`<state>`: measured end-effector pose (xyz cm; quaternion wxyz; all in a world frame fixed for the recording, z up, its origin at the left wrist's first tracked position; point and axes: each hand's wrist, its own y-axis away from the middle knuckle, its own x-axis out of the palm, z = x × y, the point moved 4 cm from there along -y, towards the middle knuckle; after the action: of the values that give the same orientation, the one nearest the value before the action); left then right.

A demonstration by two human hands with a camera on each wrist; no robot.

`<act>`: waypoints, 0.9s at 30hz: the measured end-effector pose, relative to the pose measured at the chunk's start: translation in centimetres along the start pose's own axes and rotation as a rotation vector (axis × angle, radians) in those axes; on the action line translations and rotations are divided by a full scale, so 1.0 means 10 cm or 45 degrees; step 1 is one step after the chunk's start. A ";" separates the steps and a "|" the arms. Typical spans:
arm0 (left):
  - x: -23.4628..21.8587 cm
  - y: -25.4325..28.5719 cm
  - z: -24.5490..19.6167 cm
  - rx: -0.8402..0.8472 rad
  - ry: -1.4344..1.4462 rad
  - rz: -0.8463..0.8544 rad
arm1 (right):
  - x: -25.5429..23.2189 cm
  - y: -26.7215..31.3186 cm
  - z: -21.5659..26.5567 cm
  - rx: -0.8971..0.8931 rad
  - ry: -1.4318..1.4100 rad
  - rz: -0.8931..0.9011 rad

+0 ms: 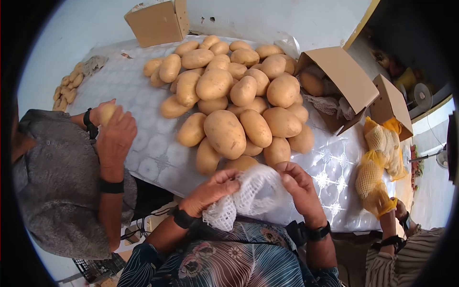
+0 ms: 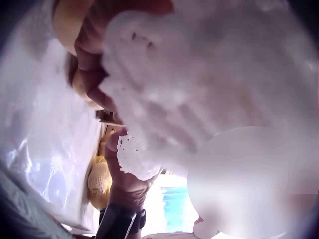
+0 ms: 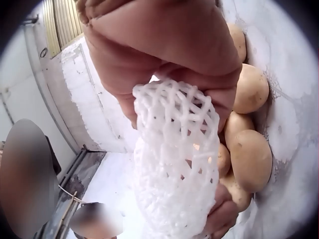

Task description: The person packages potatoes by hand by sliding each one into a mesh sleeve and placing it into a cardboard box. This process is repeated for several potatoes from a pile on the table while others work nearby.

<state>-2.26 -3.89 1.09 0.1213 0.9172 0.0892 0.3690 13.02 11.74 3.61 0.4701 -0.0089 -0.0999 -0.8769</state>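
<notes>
A white foam net sleeve (image 1: 258,189) is stretched between both hands, in front of a pile of large potatoes (image 1: 224,134). My left hand (image 1: 210,192) grips its left part, with loose netting hanging below the fingers. At the opposite edge, my right hand (image 1: 302,191) pinches the net between thumb and fingers. The right wrist view shows the diamond mesh of the sleeve (image 3: 177,149) hanging under the right hand (image 3: 164,45). Seen from the left wrist, the foam net (image 2: 169,84) fills much of the picture, blurred.
Open cardboard boxes stand at right, one (image 1: 337,79) holding a potato and netting; another box (image 1: 158,24) sits at the back. Yellow-netted bundles (image 1: 375,167) lie right, near another person's hand (image 1: 400,210). At left, a person's hand (image 1: 117,136) holds a potato. Smaller potatoes (image 1: 67,88) lie far left.
</notes>
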 end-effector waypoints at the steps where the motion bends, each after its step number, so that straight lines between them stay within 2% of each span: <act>1: -0.07 0.02 -0.06 0.111 -0.111 -0.054 | 0.06 -0.06 0.04 -0.137 0.238 -0.053; 4: -0.26 0.20 -0.09 0.230 0.174 -0.336 | 0.43 -0.28 0.54 -0.788 1.178 -0.101; 8: -0.61 0.22 0.14 0.244 0.299 -0.379 | 0.91 -0.84 0.78 -0.913 1.625 -0.024; 11: -0.55 0.18 0.15 0.248 0.238 -0.392 | 1.07 -1.31 0.42 -0.770 1.935 0.034; 14: -0.45 0.11 0.13 0.243 0.126 -0.341 | 1.22 -1.35 0.42 -0.686 2.020 0.171; 15: -0.46 0.07 0.17 0.252 0.096 -0.328 | 1.18 -1.34 0.40 -0.871 1.851 0.235; 18: -0.46 -0.06 0.20 0.218 0.049 -0.308 | 1.13 -1.43 0.22 -0.998 1.320 0.268; 19: -0.45 -0.10 0.17 0.190 0.038 -0.318 | 1.20 -1.41 0.19 -1.095 1.558 0.180; 22: -0.56 -0.16 0.23 0.167 -0.078 -0.348 | 1.20 -1.24 0.16 -0.643 1.652 0.295; 23: -0.60 -0.17 0.25 0.172 -0.131 -0.354 | 1.13 -1.23 0.05 -0.817 1.605 0.232; 26: -0.53 -0.15 0.19 0.218 -0.101 -0.273 | 1.06 -1.35 -0.09 -0.685 1.310 0.305; 27: -0.50 -0.14 0.16 0.248 -0.125 -0.260 | 1.04 -1.37 -0.08 -0.713 1.310 0.288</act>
<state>-4.78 -4.04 -3.74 0.0729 0.9276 0.2115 0.2991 -4.03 10.39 1.68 0.5284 0.2827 0.3774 -0.7060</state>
